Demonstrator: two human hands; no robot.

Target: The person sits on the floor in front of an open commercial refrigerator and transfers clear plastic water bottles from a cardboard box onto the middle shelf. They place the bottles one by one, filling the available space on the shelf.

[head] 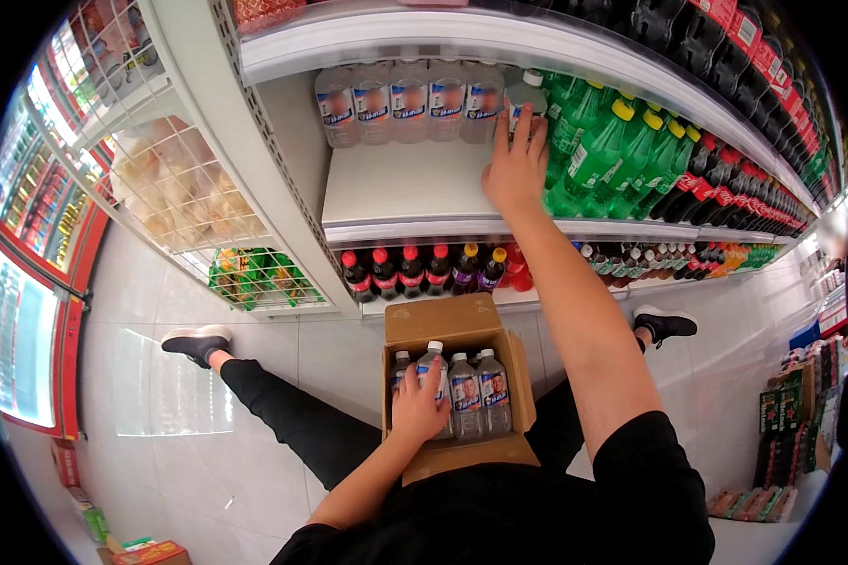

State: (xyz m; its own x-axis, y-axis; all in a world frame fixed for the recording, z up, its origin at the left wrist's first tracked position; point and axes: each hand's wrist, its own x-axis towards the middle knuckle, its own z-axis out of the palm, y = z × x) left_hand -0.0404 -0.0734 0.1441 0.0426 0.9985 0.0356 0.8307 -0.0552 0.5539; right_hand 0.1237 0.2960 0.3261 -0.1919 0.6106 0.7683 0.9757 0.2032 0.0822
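Note:
Up on the white shelf, my right hand (pixel 519 166) lays its spread fingers against the front of a clear plastic bottle (pixel 532 88) with a white cap. That bottle stands at the right end of a row of similar labelled bottles (pixel 408 102), beside green bottles with yellow caps (pixel 604 145). Below, an open cardboard box (pixel 442 319) sits on the floor between my legs with several clear bottles (pixel 495 392) upright inside. My left hand (pixel 420 406) has its fingers around one white-capped bottle (pixel 434 357) in the box; this cap sits slightly higher than its neighbours.
Dark cola bottles (pixel 738 191) fill the shelf farther right. Small red-capped bottles (pixel 410 272) line the lower shelf. A white wire rack (pixel 184 176) holds bags at left, near red-framed display coolers (pixel 28 339). Stacked drink packs (pixel 784 424) stand at the right.

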